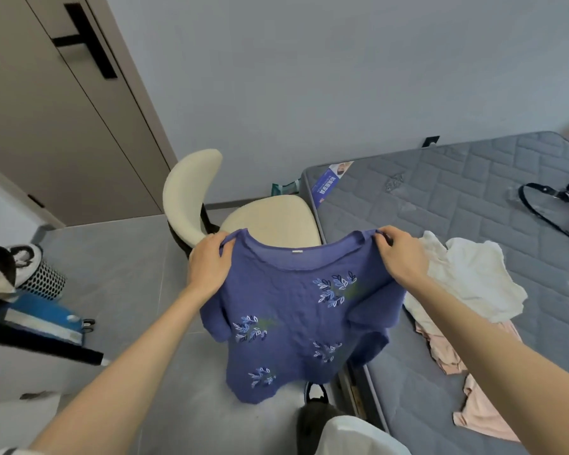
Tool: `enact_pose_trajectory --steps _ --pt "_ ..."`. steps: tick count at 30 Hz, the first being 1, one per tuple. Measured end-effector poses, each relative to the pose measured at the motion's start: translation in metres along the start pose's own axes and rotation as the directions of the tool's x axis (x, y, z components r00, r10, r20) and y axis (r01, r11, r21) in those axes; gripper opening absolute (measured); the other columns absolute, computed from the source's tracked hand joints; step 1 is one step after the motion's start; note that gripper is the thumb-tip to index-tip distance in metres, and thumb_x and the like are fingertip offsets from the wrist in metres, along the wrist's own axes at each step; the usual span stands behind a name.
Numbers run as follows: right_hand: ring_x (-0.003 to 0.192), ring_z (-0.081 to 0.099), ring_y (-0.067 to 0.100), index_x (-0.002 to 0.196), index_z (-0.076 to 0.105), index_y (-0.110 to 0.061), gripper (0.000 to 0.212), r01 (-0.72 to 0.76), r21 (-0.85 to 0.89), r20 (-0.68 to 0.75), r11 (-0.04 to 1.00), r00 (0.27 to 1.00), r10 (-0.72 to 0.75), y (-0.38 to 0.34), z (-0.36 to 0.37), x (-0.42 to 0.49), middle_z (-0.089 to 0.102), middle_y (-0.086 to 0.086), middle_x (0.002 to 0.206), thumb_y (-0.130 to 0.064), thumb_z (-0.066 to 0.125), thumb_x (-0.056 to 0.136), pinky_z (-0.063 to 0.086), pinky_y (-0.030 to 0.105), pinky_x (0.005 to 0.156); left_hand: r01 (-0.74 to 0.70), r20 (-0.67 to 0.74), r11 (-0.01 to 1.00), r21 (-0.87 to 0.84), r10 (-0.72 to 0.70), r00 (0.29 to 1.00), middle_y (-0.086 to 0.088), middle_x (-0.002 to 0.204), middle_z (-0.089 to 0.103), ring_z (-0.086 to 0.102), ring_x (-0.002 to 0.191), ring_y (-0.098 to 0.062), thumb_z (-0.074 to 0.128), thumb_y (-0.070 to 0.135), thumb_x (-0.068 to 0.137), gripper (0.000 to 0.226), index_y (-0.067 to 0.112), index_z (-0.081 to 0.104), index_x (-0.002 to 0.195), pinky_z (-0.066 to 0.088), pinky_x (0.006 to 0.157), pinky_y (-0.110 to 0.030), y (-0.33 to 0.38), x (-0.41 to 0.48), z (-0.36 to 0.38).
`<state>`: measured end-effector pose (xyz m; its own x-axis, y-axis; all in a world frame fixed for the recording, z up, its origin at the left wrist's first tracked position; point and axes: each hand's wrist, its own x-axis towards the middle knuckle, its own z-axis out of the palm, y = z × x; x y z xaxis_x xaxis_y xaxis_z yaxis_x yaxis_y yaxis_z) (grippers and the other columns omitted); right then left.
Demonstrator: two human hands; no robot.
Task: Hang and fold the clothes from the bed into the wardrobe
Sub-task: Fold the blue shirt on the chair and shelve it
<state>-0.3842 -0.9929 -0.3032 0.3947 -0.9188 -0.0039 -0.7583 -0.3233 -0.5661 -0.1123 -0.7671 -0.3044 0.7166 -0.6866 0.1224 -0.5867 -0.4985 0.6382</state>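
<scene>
A blue knit top (293,326) with embroidered leaf sprigs hangs spread out in front of me, above the floor beside the bed. My left hand (209,262) grips its left shoulder and my right hand (399,254) pinches its right shoulder. On the grey quilted mattress (457,198) at the right lie a white garment (473,280) and a pale pink garment (483,412). No wardrobe is in view.
A cream chair (211,195) stands behind the top, next to the bed's corner. A black strap (546,208) lies on the far side of the mattress. A mesh basket (43,280) and a blue box (43,318) sit at the left. A brown door (63,126) fills the upper left.
</scene>
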Motion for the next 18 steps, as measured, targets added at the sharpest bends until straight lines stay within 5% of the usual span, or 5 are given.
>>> enact_pose_trajectory --steps 8,18 --pt "0.101 0.060 0.033 0.108 0.064 -0.034 0.023 -0.009 -0.020 0.081 1.000 0.997 0.011 -0.013 0.022 0.117 0.069 0.001 0.107 -0.039 0.044 0.097 0.037 0.032 0.070 0.122 -0.005 0.992 0.030 -0.122 0.993 -0.001 0.064 0.049 0.046 0.061 -0.020 0.044 0.020 0.098 0.029 0.015 0.044 0.069 0.030 0.053 -0.030 0.006 0.103 0.035" --pt "0.096 0.061 0.035 0.107 0.063 -0.033 0.023 -0.007 -0.106 0.077 0.994 0.997 0.015 -0.046 0.072 0.260 0.069 0.005 0.106 -0.041 0.042 0.100 0.035 0.033 0.068 0.101 0.031 0.990 0.097 -0.105 0.994 -0.005 0.074 0.055 0.051 0.070 -0.024 0.046 0.019 0.098 0.023 0.013 0.051 0.076 0.041 0.067 -0.038 -0.017 0.257 0.074"
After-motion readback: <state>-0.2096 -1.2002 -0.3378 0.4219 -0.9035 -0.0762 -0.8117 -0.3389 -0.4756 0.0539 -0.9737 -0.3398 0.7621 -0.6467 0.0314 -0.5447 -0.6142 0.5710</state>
